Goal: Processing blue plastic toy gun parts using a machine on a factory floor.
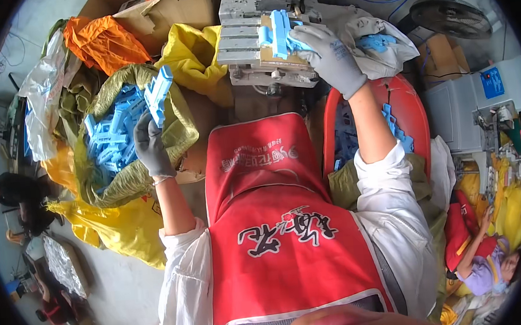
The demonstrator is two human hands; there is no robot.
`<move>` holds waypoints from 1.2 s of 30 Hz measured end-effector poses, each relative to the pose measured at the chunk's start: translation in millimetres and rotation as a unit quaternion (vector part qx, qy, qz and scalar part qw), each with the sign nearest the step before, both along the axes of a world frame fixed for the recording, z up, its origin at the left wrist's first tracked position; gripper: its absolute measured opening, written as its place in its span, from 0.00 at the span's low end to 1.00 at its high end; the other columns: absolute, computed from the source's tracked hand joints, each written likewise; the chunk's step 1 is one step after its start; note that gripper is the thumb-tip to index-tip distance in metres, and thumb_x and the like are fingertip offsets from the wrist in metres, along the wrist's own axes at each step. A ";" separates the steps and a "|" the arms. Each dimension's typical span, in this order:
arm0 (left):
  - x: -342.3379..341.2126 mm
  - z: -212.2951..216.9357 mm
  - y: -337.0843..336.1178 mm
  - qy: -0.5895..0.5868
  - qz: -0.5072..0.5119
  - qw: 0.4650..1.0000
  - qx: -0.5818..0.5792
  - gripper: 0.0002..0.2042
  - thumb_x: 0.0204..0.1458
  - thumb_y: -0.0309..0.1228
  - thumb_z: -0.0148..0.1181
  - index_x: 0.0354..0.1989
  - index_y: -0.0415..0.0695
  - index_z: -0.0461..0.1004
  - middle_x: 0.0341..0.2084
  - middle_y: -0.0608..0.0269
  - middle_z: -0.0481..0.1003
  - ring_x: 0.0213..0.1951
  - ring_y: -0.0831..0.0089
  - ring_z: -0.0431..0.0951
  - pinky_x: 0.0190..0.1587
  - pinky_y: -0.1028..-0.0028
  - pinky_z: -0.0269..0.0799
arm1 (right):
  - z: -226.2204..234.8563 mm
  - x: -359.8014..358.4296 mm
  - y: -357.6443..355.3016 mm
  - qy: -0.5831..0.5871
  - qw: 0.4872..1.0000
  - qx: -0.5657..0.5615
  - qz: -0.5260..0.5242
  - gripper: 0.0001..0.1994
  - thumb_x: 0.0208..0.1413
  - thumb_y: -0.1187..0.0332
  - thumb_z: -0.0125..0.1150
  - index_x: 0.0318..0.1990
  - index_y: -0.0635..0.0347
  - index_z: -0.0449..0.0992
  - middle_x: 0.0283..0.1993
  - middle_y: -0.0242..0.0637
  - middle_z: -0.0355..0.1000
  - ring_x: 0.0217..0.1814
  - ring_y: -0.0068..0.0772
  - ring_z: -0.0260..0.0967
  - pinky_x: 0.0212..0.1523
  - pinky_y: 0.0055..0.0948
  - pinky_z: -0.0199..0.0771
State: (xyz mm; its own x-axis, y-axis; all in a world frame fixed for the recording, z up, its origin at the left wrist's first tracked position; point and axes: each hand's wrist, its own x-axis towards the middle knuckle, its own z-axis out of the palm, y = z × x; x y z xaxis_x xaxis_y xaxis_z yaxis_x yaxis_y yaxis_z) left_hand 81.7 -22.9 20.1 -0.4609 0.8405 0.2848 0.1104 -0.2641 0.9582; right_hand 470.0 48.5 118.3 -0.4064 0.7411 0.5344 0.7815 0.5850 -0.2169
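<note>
My left hand (152, 145), in a grey glove, is closed on a light-blue plastic part (159, 96), long and slim with short side arms. It holds the part up over the right edge of an open green woven sack (180, 135) full of similar blue parts (114, 142). My right hand (335, 60), also gloved, reaches to the machine bed (240, 46). Its fingers are closed at the side of another blue plastic part (279, 34), which sits upright on a tan block (268, 56). The fingertips are partly hidden behind the blue pieces.
Under my right arm stands a red tub (424, 121) with more blue parts inside. A white sack (403, 47) with blue pieces lies right of the machine. Yellow sacks (195, 55), an orange sack (104, 43) and a fan (449, 16) stand around. Other people are at both sides.
</note>
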 end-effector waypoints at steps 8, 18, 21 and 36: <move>-33.0 -19.3 -4.2 0.127 0.123 0.984 0.007 0.11 0.52 0.29 0.59 0.42 0.39 0.75 0.38 0.64 0.77 0.37 0.80 0.75 0.41 0.79 0.70 | 19.8 -17.6 -34.4 -0.097 0.993 0.057 0.047 0.25 0.52 0.67 0.58 0.59 0.58 0.65 0.63 0.46 0.58 0.64 0.52 0.55 0.62 0.46 0.53; -197.2 -60.3 -39.3 0.278 0.423 0.860 -0.070 0.13 0.51 0.34 0.58 0.43 0.43 0.74 0.41 0.53 0.75 0.43 0.62 0.76 0.47 0.70 0.70 | -59.9 -75.2 -117.8 0.038 0.986 -0.093 0.129 0.15 0.57 0.65 0.53 0.47 0.64 0.73 0.51 0.46 0.68 0.53 0.49 0.65 0.55 0.43 0.64; -170.6 -52.4 -49.7 0.367 0.419 0.830 0.002 0.12 0.48 0.28 0.57 0.41 0.40 0.73 0.43 0.50 0.73 0.47 0.53 0.72 0.52 0.64 0.65 | -102.6 -87.9 -122.3 0.083 0.969 -0.166 0.161 0.14 0.54 0.68 0.55 0.46 0.63 0.73 0.50 0.46 0.70 0.52 0.47 0.66 0.54 0.40 0.65; 54.8 -169.9 -97.4 0.430 -0.252 0.863 -0.080 0.12 0.48 0.42 0.57 0.34 0.48 0.75 0.29 0.60 0.75 0.34 0.59 0.74 0.37 0.63 0.70 | -307.3 -90.4 -128.9 -0.150 0.909 -0.369 0.123 0.13 0.56 0.62 0.49 0.41 0.57 0.77 0.38 0.48 0.73 0.42 0.49 0.70 0.44 0.41 0.69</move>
